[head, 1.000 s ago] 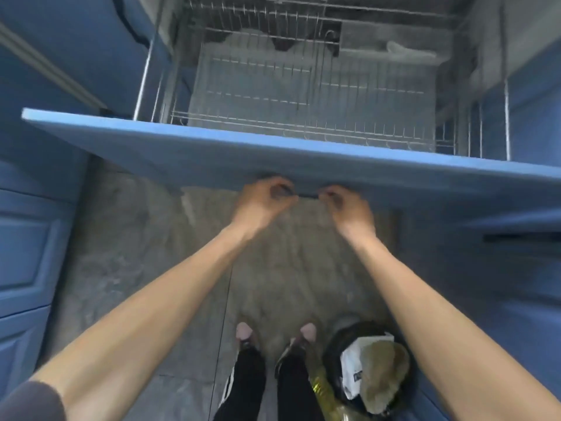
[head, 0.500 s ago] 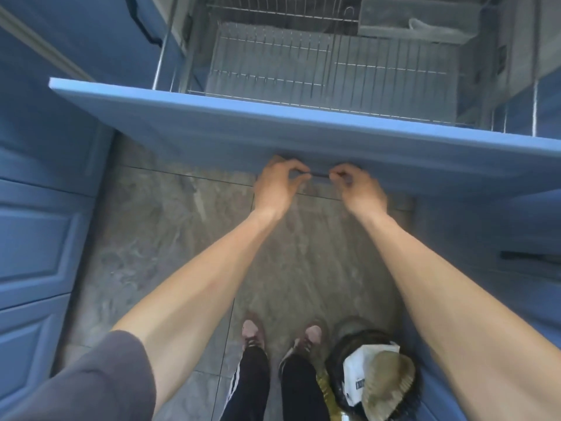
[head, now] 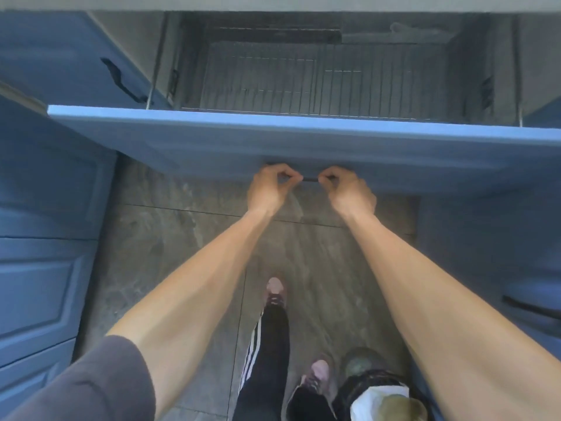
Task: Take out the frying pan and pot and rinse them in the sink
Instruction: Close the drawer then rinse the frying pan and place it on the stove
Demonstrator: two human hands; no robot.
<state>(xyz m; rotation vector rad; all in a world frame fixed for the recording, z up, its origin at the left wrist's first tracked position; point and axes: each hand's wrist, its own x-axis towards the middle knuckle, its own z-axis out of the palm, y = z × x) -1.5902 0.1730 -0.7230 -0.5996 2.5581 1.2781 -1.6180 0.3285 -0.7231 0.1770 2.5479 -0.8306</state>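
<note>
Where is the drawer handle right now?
In the head view the dark handle sits centre frame, low on the blue drawer front, gripped between the left hand and right hand.

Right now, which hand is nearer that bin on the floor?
Right. The right hand grips the drawer handle above the bin; the left hand grips it further left.

1 head-worn view, looking steeply down, close over an open blue drawer point(head: 303, 141), floor point(head: 170, 238) beyond
</note>
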